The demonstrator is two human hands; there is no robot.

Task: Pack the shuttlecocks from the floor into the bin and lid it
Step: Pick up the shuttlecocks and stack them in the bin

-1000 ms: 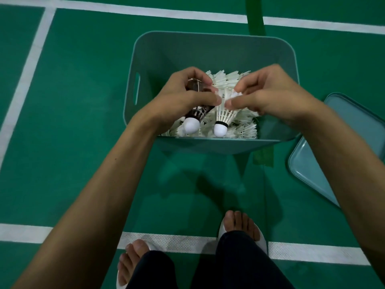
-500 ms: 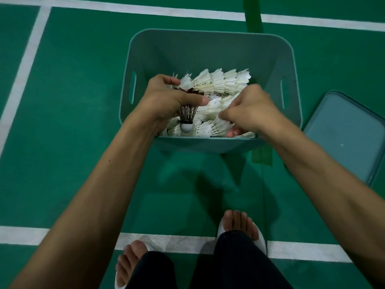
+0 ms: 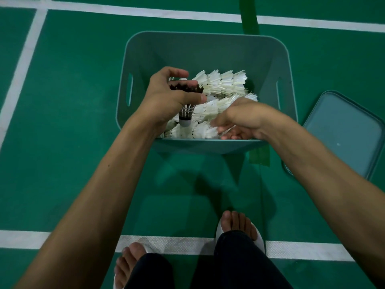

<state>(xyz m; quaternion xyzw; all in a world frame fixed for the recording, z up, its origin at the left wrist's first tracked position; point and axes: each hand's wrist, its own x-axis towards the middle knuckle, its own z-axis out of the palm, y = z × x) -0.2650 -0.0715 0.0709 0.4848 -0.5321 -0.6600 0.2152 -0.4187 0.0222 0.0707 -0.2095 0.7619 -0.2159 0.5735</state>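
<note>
A teal bin (image 3: pixel 208 51) stands on the green court floor, with several white shuttlecocks (image 3: pixel 223 82) lying in rows inside it. My left hand (image 3: pixel 166 97) is over the bin's left side, closed around a dark-feathered shuttlecock (image 3: pixel 186 113) with its white cork pointing down. My right hand (image 3: pixel 239 119) is low in the bin's near right corner, palm down among the white shuttlecocks, fingers spread; I see nothing gripped in it. The bin's lid (image 3: pixel 341 132) lies flat on the floor to the right.
White court lines (image 3: pixel 166 245) cross the floor near my feet and beyond the bin. My feet in white sandals (image 3: pixel 239 230) stand just behind the near line. A strip of green tape (image 3: pixel 259 156) sits by the bin's near right corner.
My right hand has let go of the white shuttlecock it held and dropped lower into the bin's near right corner. My left hand has lowered slightly with the dark shuttlecock.
</note>
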